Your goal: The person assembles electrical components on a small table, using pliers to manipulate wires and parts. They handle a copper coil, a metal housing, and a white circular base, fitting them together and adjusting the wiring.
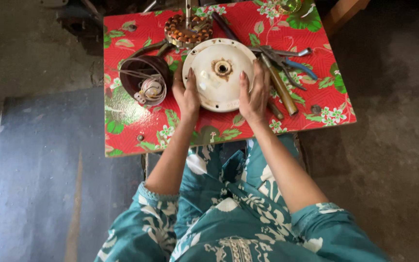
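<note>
A round white motor cover (219, 73) with a rusty centre hole lies on a small table with a red floral cloth (136, 126). My left hand (186, 92) grips its left rim and my right hand (254, 94) grips its right rim. Behind the cover sits a stator with copper windings (188, 30). Left of my left hand rests a dark brown bowl-shaped housing (139, 73) holding white wires and a small coil.
Pliers with blue handles (292, 65), a wooden-handled tool (282, 90) and other metal tools lie right of the cover. A grey mat (40, 179) covers the floor at left. Bare concrete floor (394, 145) lies to the right.
</note>
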